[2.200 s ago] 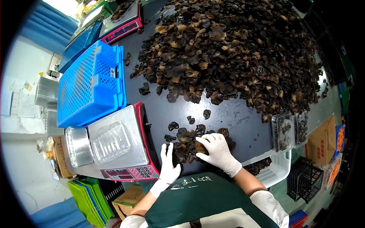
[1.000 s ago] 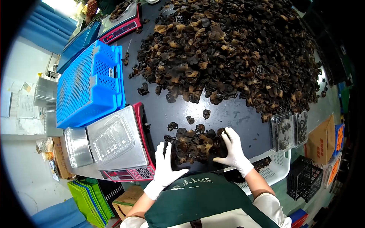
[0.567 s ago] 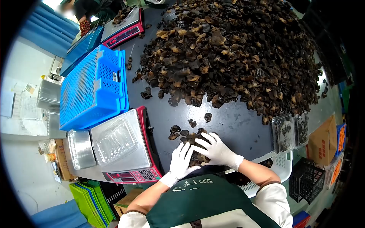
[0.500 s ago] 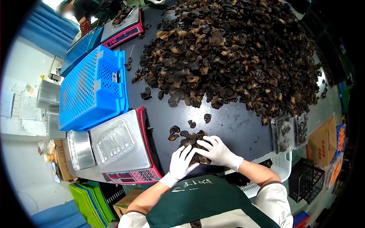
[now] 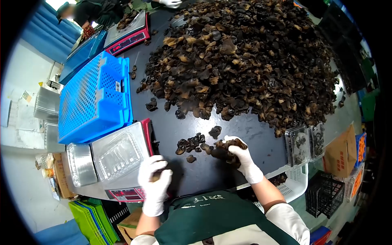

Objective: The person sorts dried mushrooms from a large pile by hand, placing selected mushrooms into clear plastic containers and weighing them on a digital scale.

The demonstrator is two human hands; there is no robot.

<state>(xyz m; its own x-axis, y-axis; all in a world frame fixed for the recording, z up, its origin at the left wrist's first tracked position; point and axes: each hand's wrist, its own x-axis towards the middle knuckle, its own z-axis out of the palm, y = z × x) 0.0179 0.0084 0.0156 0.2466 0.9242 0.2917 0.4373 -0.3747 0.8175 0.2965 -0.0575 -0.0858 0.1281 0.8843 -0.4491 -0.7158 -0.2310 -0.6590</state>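
- The right grip (image 5: 241, 156), in a thin white glove, is closed around a clump of fungus (image 5: 223, 152), thumb and fingers pressed into it, above the dark surface (image 5: 196, 171); the left grip (image 5: 154, 173), gloved alike and slightly blurred, is curled on a small brown piece (image 5: 157, 174) beside the near corner of the red-edged scale (image 5: 148, 130)
- The clump is dark brown to black, with ruffled, ear-like lobes, some paler and tan; small loose pieces (image 5: 190, 143) lie just beside it, rounded and glossy, on the smooth, faintly shining surface
- The large heap (image 5: 245, 65) beyond is the same in texture: wavy, folded, moist-looking, black mixed with amber
- A clear, ribbed plastic tray (image 5: 119, 156) lies on the scale's plate, next to a stack of clear trays (image 5: 81, 164); behind stands a blue lattice-sided crate (image 5: 87, 98)
- Two clear, boxy containers (image 5: 297, 146) with dark pieces inside stand at the surface's right edge
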